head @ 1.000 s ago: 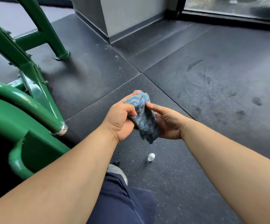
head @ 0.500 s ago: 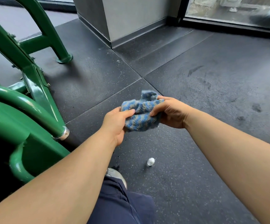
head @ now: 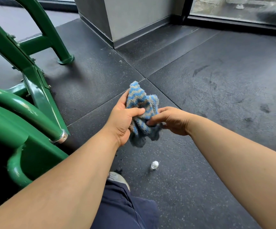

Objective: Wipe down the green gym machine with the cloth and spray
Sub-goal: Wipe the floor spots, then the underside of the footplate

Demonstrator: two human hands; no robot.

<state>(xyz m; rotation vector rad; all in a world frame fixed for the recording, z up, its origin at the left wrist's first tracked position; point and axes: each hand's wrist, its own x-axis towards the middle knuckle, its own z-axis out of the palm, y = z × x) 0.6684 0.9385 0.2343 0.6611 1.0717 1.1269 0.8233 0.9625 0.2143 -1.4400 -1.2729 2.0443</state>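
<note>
While a navy trouser leg [head: 122, 210] and the grey toe of a shoe [head: 117, 177] fill the space under the forearms, a small clear bottle [head: 154, 164] with a white cap stands on the floor, nearer than the hands and between the wrists. Above it the left hand [head: 122, 119] grips the cloth [head: 140, 103], thumb curled across its front; the right hand [head: 173, 120] pinches its right side. The cloth is fluffy terry, striped blue and tan-grey, one peak rising above the left fingers and a darker tail hanging below. Half a second ago it lay stretched sideways between both hands; now it stands upright, bunched. Left of the left arm is the green gym machine [head: 26, 113], glossy painted tubes and plates. Beyond the hands, speckled black rubber tiles [head: 216, 96] run to a grey column [head: 134, 19].
</note>
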